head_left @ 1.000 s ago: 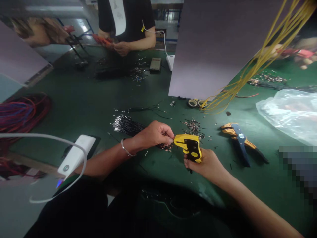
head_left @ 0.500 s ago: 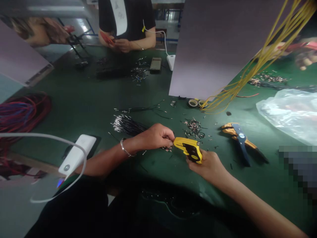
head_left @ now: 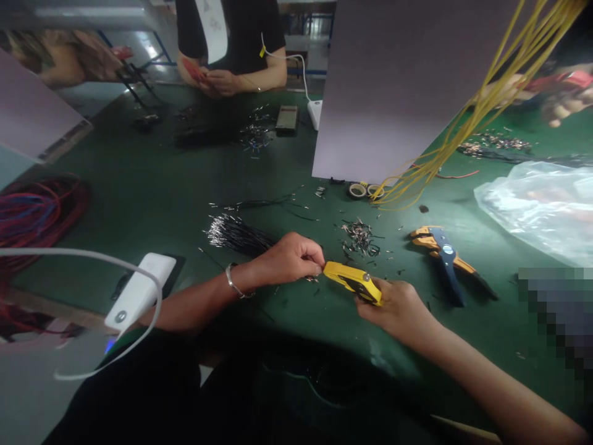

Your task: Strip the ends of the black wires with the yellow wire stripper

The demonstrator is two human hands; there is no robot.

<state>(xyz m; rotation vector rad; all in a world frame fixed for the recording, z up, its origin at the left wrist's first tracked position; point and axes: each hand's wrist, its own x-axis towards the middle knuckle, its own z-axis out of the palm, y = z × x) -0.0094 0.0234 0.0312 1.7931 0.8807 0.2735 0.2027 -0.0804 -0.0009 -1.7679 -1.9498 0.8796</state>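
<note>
My right hand (head_left: pixel 391 306) is wrapped round a yellow and black hand tool (head_left: pixel 353 282), whose tip points left. Just left of that tip, my left hand (head_left: pixel 299 258) is closed in a pinch; what its fingers hold is too small to make out. A bundle of black wires (head_left: pixel 241 235) with shiny ends lies beyond my left wrist, partly hidden by the hand. Beyond the yellow tool is a pile of short wire pieces (head_left: pixel 359 237). More small bits lie under my left fingertips.
Blue and orange pliers (head_left: pixel 445 256) lie at right, near a clear plastic bag (head_left: pixel 537 204). Yellow wires (head_left: pixel 445 154) hang by a grey panel (head_left: pixel 393 80). A white power bank (head_left: pixel 141 290) and red-blue wire coils (head_left: pixel 41 213) are at left. A person (head_left: pixel 231 43) sits opposite.
The yellow tool has turned in my right hand, so more of its yellow top edge shows. My left hand stays pinched near its tip. The whole view has shifted slightly.
</note>
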